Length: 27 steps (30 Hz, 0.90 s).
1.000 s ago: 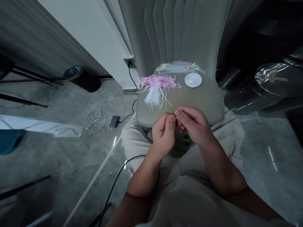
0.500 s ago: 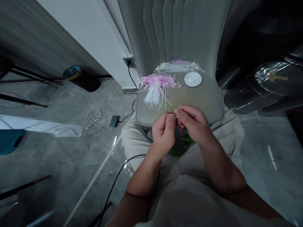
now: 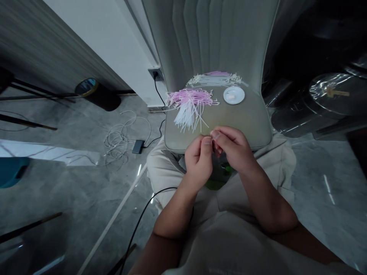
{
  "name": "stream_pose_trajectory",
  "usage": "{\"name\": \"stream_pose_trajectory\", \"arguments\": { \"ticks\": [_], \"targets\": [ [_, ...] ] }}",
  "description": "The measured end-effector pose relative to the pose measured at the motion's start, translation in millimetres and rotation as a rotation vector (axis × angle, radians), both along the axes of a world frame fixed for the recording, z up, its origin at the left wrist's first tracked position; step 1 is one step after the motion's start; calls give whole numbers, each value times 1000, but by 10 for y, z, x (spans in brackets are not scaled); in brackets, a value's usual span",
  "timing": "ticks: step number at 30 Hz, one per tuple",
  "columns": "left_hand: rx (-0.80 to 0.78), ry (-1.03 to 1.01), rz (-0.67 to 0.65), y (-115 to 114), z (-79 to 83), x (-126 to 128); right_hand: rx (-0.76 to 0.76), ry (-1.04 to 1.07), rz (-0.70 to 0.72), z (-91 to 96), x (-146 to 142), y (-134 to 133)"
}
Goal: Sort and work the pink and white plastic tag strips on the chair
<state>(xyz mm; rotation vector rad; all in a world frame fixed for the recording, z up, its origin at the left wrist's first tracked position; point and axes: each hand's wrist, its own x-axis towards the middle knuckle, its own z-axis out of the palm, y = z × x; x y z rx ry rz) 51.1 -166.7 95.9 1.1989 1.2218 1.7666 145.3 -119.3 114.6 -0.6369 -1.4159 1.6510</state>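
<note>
The left hand [image 3: 198,160] and right hand [image 3: 229,147] are closed in a pinch, fingertips brought together at the seat's [image 3: 237,122] front edge; what is gripped cannot be made out. White sticks [image 3: 186,115] are fanned just beyond the left hand, pink sticks [image 3: 202,97] bunched behind, a dish [image 3: 239,96] set to their right.

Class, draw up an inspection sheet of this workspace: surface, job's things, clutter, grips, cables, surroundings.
Surface: grey chair seat, bearing the materials.
Job's things: pile of pink and white sticks; farther row of sticks; white dish holding a small pale piece.
Clutter: teal object, cut off at the left edge.
Grips: left grip and right grip pinched close together; anything held is too small to tell.
Cables: looped white cables at a dark box; black cord in a wall socket.
Surroundings: dark cylindrical container by the wall.
</note>
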Motion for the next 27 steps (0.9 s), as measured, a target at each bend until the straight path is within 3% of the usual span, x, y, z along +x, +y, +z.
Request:
{"name": "stream_pose_trajectory", "arguments": {
  "ticks": [27],
  "targets": [
    [23, 89, -20, 13, 36, -39, 66, -12, 6, -29, 36, 13]
  ]
}}
